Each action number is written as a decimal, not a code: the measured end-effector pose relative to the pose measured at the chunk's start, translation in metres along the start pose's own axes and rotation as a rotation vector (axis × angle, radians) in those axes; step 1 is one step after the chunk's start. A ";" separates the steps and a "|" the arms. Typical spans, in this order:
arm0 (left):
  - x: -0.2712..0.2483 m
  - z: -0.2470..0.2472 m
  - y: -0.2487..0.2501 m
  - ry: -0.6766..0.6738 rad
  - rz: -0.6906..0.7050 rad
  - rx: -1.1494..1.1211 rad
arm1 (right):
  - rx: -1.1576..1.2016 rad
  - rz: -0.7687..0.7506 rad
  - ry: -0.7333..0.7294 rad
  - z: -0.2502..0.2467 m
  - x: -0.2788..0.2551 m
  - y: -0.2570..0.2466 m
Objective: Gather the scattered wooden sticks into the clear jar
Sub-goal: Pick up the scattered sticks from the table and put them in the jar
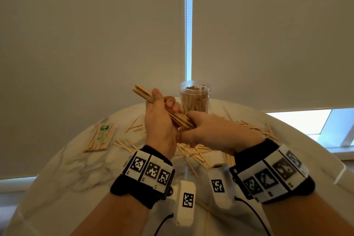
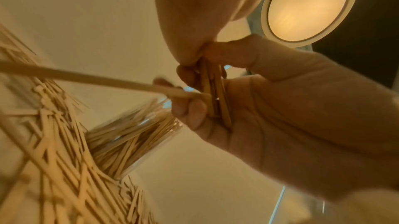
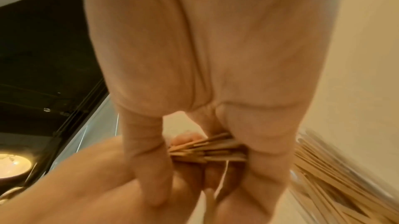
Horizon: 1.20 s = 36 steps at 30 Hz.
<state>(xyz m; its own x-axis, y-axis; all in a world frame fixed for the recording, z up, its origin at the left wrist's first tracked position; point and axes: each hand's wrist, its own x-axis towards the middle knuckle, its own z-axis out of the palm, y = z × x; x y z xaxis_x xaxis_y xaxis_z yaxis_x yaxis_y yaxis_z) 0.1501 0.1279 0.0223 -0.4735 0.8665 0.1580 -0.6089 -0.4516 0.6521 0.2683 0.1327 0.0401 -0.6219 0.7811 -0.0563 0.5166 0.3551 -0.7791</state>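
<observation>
A bundle of flat wooden sticks (image 1: pixel 145 94) slants up to the left above the table, and my left hand (image 1: pixel 162 113) grips its middle with thumb and curled fingers. My right hand (image 1: pixel 203 130) closes on the bundle's lower end (image 3: pixel 207 151) from the right. The clear jar (image 1: pixel 195 96) stands just behind both hands, open-topped and holding several upright sticks (image 2: pixel 134 135). Loose sticks (image 1: pixel 193 154) lie scattered on the table beneath and around the hands. One long stick (image 2: pixel 86 78) juts out leftward from the bundle (image 2: pixel 213 91) in the left wrist view.
The round marble table (image 1: pixel 76 168) carries a wrapped pack of sticks (image 1: pixel 101 137) at the left. More loose sticks (image 1: pixel 254 128) spread to the right of the jar. Roller blinds hang directly behind the table. A round ceiling lamp (image 2: pixel 308 5) glows overhead.
</observation>
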 end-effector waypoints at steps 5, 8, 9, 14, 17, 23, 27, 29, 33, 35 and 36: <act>-0.014 0.002 -0.012 -0.171 -0.018 0.288 | -0.128 -0.029 0.086 -0.002 0.000 0.003; -0.018 0.004 -0.013 -0.223 -0.069 0.373 | -0.197 -0.078 0.132 -0.003 0.001 0.005; -0.018 0.004 -0.012 -0.219 -0.088 0.373 | -0.220 -0.093 0.140 -0.004 0.002 0.006; -0.002 -0.002 0.004 -0.006 -0.020 0.230 | -0.305 -0.007 0.134 -0.015 -0.001 0.013; 0.006 -0.008 0.020 0.065 -0.010 0.173 | -0.406 0.022 0.098 -0.021 -0.005 0.015; -0.007 -0.002 0.000 -0.104 -0.124 0.489 | -0.562 0.102 0.209 -0.014 0.006 0.021; -0.010 -0.006 -0.006 -0.225 -0.167 0.760 | -0.618 0.141 0.288 -0.024 0.005 0.030; -0.010 -0.010 -0.010 -0.234 -0.125 0.830 | -0.609 0.150 0.260 -0.024 0.006 0.030; -0.004 -0.015 -0.010 -0.142 -0.049 0.736 | -0.609 0.080 0.336 -0.026 0.003 0.027; 0.001 -0.017 -0.007 -0.076 -0.015 0.679 | -0.652 0.072 0.429 -0.035 -0.003 0.027; 0.003 -0.018 -0.007 -0.051 -0.009 0.651 | -0.648 0.062 0.452 -0.038 -0.006 0.027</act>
<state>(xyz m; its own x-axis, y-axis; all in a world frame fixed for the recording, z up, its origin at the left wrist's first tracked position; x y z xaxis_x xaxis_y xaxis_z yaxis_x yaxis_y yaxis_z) 0.1413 0.1296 0.0052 -0.4297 0.8859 0.1747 -0.0955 -0.2370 0.9668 0.3078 0.1573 0.0433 -0.3527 0.8929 0.2798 0.8690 0.4235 -0.2560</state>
